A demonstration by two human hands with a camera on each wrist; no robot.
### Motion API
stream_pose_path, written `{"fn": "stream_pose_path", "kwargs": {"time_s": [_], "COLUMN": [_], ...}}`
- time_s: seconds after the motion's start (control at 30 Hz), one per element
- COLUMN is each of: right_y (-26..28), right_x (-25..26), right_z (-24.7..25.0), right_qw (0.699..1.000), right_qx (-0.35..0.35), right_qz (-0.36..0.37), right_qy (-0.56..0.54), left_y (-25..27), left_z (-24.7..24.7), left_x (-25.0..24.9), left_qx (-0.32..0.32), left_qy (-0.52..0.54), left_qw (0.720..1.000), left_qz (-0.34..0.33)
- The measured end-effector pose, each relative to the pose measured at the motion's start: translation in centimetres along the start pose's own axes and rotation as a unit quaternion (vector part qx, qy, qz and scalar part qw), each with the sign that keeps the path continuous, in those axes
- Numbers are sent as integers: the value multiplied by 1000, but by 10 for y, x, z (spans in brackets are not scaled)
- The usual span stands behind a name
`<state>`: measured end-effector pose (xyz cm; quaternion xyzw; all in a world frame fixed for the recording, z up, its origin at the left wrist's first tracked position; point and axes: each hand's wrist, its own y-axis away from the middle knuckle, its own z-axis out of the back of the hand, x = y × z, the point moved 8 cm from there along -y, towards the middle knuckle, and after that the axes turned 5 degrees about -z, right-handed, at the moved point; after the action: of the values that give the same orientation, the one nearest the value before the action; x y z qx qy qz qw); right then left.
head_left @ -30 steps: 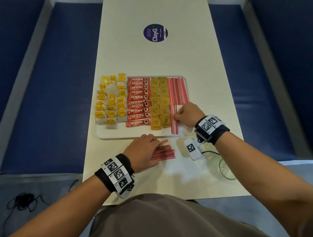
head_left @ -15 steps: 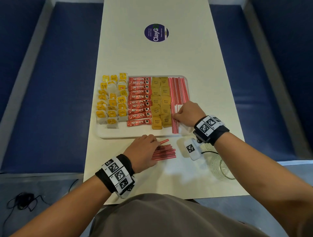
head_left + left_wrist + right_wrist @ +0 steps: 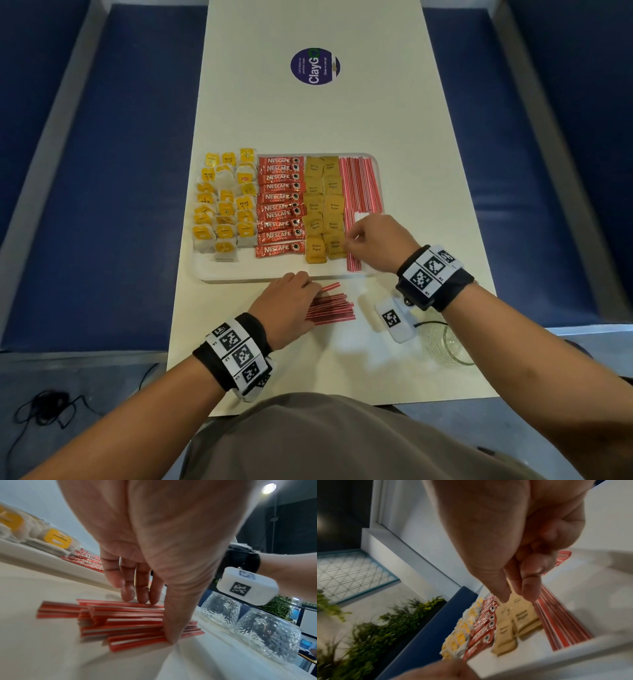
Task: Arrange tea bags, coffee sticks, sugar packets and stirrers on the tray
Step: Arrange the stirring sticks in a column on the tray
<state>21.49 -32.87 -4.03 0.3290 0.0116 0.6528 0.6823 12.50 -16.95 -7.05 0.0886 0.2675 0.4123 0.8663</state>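
Observation:
A white tray [image 3: 239, 274] holds columns of yellow tea bags [image 3: 226, 202], red coffee sticks [image 3: 279, 205], brown sugar packets [image 3: 323, 205] and red-and-white stirrers [image 3: 359, 185]. My right hand [image 3: 352, 240] hovers over a short near row of stirrers [image 3: 352, 257] at the tray's right. Its fingers are curled, and the thumb and forefinger [image 3: 517, 596] are apart with nothing seen between them. On the table before the tray lies a loose pile of stirrers [image 3: 330, 306]. My left hand [image 3: 291, 301] grips that pile [image 3: 120, 615], fingertips [image 3: 142, 599] at its far side and thumb on its near side.
Two textured glass jars [image 3: 221, 609] [image 3: 267, 632] stand at the near right of the table, by the right wrist's white camera box [image 3: 394, 318]. A round purple sticker [image 3: 315, 66] lies far up the table. Blue benches [image 3: 102, 205] flank both sides.
My right hand has drawn slightly back toward me along the short row of stirrers. My left hand stays on the loose pile.

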Motion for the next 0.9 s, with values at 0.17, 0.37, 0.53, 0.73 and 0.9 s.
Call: {"fn": "stream_pose_path", "kwargs": {"time_s": [0.17,0.37,0.53,0.73,0.9], "right_y": [40,63,62,58,58], "right_x": [28,22,13,10,9], "right_z": [-31,-73,-80,-76,-77], "right_qw": [986,966,971,980,978], "right_qx": [63,87,63,62,63], "right_qz": [121,162,156,150,147], "right_qy": [92,182,169,119,132], "left_y": [-4,-6,-6,-7,-7], "left_z": [0,0,0,3,5], "left_x": [1,-1,-2,0,1], "left_qx": [7,10,20,21,10], "left_qy": [13,31,48,69,75], "left_qw": [1000,999,998,996,996], "left_qz": [14,27,27,46,50]}}
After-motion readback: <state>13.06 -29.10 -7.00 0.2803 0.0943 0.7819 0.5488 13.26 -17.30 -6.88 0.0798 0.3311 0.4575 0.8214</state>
